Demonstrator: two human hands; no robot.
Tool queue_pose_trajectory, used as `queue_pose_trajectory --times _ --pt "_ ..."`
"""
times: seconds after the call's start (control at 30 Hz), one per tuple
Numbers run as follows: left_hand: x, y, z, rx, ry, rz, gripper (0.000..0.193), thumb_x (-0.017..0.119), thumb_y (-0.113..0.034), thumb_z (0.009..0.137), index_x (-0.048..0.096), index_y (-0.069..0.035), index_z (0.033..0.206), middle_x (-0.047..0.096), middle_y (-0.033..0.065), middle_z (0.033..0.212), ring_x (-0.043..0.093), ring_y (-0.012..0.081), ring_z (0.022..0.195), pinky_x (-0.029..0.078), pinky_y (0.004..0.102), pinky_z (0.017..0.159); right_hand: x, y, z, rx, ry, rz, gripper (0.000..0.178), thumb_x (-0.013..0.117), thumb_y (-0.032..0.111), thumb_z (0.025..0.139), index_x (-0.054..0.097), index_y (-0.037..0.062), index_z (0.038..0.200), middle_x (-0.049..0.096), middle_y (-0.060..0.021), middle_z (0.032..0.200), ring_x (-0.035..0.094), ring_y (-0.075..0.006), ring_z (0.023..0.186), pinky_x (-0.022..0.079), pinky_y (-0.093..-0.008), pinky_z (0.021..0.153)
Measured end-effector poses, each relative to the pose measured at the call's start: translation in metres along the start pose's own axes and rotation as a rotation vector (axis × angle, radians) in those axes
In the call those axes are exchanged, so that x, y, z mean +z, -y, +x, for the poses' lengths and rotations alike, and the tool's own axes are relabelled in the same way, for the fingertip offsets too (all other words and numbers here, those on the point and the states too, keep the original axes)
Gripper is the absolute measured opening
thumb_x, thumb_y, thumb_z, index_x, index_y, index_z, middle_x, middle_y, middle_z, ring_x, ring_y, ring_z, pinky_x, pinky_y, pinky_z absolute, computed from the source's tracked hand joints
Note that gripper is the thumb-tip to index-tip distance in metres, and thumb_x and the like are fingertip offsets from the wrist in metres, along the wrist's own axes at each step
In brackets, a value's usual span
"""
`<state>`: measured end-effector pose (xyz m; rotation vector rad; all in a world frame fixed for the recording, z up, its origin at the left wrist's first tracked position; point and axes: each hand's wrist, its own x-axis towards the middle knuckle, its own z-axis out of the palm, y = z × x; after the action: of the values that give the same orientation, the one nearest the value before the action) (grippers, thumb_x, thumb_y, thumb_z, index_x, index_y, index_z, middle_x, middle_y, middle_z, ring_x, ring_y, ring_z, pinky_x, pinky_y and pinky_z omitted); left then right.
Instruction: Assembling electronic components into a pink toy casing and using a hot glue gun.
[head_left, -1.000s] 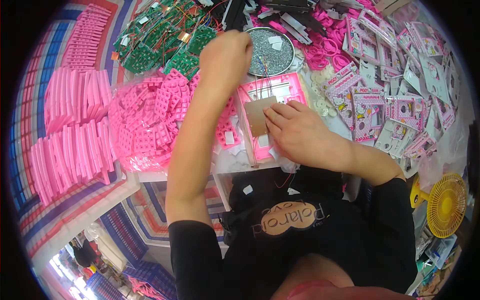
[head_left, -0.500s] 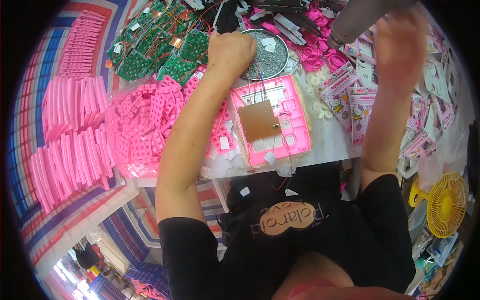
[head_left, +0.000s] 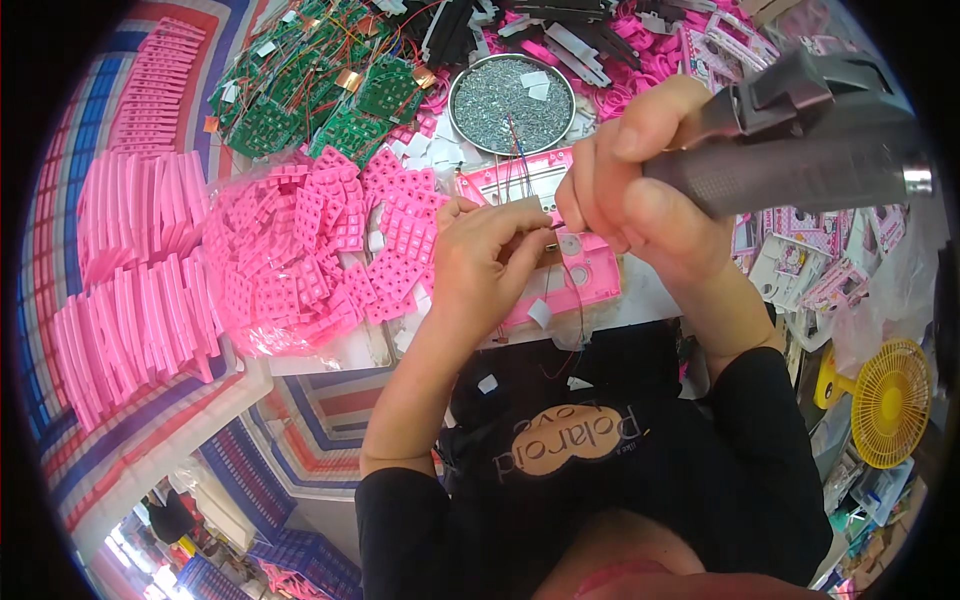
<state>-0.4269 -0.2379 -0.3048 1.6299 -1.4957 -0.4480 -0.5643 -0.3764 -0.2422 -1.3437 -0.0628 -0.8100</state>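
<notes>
Before me lies a pink plastic housing [head_left: 590, 285], with thin wires running at its top and lower right. A brown circuit board [head_left: 549, 259] sits on it, mostly covered by my hands. My left hand [head_left: 480, 262] is over the board, its thumb and fingers closed together near the board's right part; whatever they pinch is too small to see. A grey electric screwdriver [head_left: 790, 145] is gripped in my right hand [head_left: 655, 180]. Its body points leftward, and its tip comes down between both hands, near the left fingertips.
A round metal dish [head_left: 451, 108] of small screws stands beyond the housing. Green circuit boards [head_left: 290, 85] with wires and pink keypads [head_left: 280, 240] are heaped at left, beside stacked pink panels [head_left: 135, 320]. Printed panels [head_left: 790, 225] lie right, above a yellow fan [head_left: 888, 405].
My left hand has come from the screw dish down to the circuit board. My right hand has brought the electric screwdriver from the upper right to the housing.
</notes>
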Motion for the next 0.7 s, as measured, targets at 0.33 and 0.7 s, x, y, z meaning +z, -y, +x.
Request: queue_pose_trajectory --times 0.33,0.7 --pt "-0.002 -0.006 0.006 0.14 0.001 0.194 0.018 0.078 -0.015 0.08 0.071 -0.012 0.095 0.071 0.0033 0.082 0.066 0.0217 0.074 0.04 0.0404 0.084 0.0 -0.011 -0.008 0.008 0.008 0.035 0.027 0.065 0.016 0.095 0.048 0.0094 0.116 0.048 -0.0001 0.062 0.045 -0.0112 0.051 0.047 -0.0308 0.057" --pt "0.009 0.091 0.12 0.097 0.022 0.94 0.022 0.071 -0.031 0.085 0.076 -0.009 0.083 0.07 0.0097 0.088 0.067 0.0296 0.09 0.045 0.0506 0.081 -0.019 -0.016 -0.001 -0.056 -0.124 0.018 0.023 0.059 0.005 0.094 0.051 0.0025 0.115 0.051 -0.004 0.067 0.048 -0.012 0.053 0.049 -0.0332 0.06"
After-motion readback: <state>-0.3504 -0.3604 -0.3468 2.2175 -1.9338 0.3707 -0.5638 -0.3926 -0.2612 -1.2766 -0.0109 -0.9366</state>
